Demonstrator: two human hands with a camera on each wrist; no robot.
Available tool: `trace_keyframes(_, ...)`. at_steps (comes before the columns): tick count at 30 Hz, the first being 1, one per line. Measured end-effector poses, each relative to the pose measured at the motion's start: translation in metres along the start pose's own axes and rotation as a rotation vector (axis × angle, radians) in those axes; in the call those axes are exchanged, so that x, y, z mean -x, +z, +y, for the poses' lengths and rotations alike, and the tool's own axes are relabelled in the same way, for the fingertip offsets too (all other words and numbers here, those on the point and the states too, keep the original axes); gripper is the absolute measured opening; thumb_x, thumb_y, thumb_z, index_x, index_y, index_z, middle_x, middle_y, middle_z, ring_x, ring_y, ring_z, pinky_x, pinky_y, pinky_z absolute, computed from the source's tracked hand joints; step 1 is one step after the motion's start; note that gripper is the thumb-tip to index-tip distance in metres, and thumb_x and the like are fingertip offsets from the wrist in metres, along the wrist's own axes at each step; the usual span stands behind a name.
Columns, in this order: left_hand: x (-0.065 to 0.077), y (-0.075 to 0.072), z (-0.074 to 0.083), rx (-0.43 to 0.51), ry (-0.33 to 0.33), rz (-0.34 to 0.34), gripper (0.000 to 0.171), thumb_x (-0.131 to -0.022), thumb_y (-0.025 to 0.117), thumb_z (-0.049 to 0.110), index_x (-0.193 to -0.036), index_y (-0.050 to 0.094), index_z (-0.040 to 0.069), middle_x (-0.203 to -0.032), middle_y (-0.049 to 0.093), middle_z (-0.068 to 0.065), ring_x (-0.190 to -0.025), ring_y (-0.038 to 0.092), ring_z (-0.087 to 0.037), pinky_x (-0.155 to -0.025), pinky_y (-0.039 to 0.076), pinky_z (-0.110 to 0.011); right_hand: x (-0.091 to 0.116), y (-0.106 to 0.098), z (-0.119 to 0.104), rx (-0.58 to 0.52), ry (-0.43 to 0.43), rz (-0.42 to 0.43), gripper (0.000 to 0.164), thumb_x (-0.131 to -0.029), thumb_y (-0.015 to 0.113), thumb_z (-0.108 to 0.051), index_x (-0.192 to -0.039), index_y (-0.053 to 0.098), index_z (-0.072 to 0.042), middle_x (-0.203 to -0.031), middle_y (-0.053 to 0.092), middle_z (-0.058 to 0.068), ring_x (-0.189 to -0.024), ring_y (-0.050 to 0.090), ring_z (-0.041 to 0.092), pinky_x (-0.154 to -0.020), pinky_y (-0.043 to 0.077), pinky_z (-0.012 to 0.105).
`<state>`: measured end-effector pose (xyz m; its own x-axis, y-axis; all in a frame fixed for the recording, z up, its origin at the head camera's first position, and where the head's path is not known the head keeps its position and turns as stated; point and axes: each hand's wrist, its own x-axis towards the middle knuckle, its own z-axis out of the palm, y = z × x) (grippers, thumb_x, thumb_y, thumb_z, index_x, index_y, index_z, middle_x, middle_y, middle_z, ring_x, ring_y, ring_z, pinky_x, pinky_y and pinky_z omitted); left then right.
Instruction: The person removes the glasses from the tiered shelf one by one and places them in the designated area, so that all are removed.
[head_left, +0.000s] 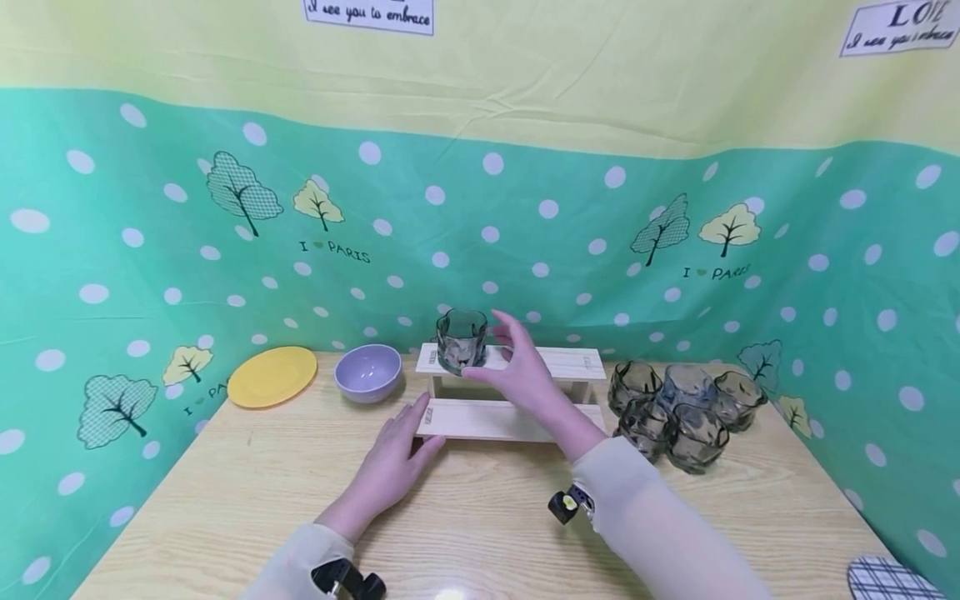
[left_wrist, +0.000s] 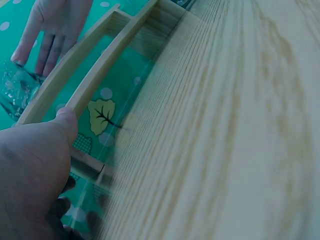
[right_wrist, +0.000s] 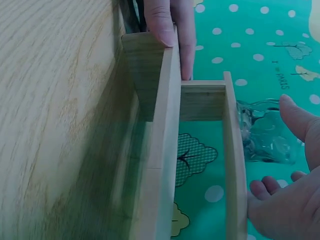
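Observation:
A smoky, wavy-sided glass cup (head_left: pixel 461 343) stands upright on the left part of the upper board of a two-step wooden rack (head_left: pixel 487 419). Just right of that cup is my right hand (head_left: pixel 523 373), its thumb and fingers spread apart. The thumb tip overlaps the cup's base in the head view, while the fingers stand off its right side. My left hand (head_left: pixel 392 454) holds the left end of the lower board. In the right wrist view, its thumb lies on the board's front and its fingers reach past the end to the back.
Several similar glass cups (head_left: pixel 697 437) are grouped right of the rack. To its left sit a purple bowl (head_left: pixel 367 372) and a yellow plate (head_left: pixel 272 377). A polka-dot cloth (head_left: pixel 450 217) hangs behind the wooden table (head_left: pixel 487 525). Checked fabric (head_left: pixel 888 579) shows at the lower right.

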<state>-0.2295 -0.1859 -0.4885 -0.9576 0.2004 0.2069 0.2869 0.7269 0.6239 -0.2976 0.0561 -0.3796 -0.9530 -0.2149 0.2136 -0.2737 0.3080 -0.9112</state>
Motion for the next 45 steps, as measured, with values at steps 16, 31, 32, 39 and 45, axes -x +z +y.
trace_keyframes(16, 0.0, 0.0, -0.001, 0.005, 0.004, -0.002, 0.082, -0.113, 0.065, 0.043, -0.176, 0.026, 0.01, -0.178, 0.032, -0.017, -0.164, 0.028, -0.045, -0.135, 0.016, -0.063, -0.008, 0.011, -0.004, -0.023, -0.026, -0.016, 0.118, -0.087, 0.099, -0.021, -0.177, 0.023, -0.021, -0.168, 0.039, 0.02, -0.157, 0.041, 0.042, -0.131, 0.034, 0.053)
trace_keyframes(31, 0.002, 0.001, 0.0, -0.002, 0.022, 0.028, 0.081, -0.112, 0.066, 0.042, -0.175, 0.029, 0.007, -0.176, 0.036, -0.019, -0.162, 0.031, -0.048, -0.133, 0.019, -0.066, -0.014, 0.02, -0.005, -0.021, 0.003, -0.007, 0.117, -0.086, 0.099, -0.025, -0.177, 0.024, -0.027, -0.178, 0.029, 0.018, -0.162, 0.034, 0.041, -0.131, 0.033, 0.051)
trace_keyframes(32, 0.002, 0.001, 0.0, -0.001, 0.026, 0.031, 0.081, -0.112, 0.066, 0.042, -0.175, 0.03, 0.007, -0.176, 0.036, -0.019, -0.161, 0.032, -0.048, -0.133, 0.019, -0.066, -0.015, 0.021, -0.005, -0.016, 0.006, -0.005, 0.117, -0.087, 0.099, -0.026, -0.177, 0.024, -0.028, -0.178, 0.03, 0.017, -0.161, 0.035, 0.04, -0.131, 0.033, 0.052)
trace_keyframes(39, 0.002, 0.001, 0.0, 0.001, 0.029, 0.032, 0.08, -0.112, 0.067, 0.04, -0.174, 0.03, 0.006, -0.176, 0.036, -0.019, -0.161, 0.031, -0.048, -0.133, 0.017, -0.066, -0.016, 0.023, -0.006, 0.036, 0.01, -0.005, 0.113, -0.089, 0.097, -0.03, -0.176, 0.025, -0.031, -0.18, 0.03, 0.009, -0.162, 0.033, 0.041, -0.128, 0.035, 0.064)
trace_keyframes(45, 0.001, 0.001, 0.0, -0.005, 0.033, 0.027, 0.08, -0.112, 0.067, 0.04, -0.175, 0.029, 0.006, -0.176, 0.036, -0.02, -0.161, 0.031, -0.048, -0.133, 0.017, -0.066, -0.017, 0.023, -0.006, 0.06, 0.018, -0.001, 0.11, -0.091, 0.096, -0.033, -0.176, 0.026, -0.032, -0.178, 0.034, 0.008, -0.161, 0.035, 0.04, -0.127, 0.035, 0.066)
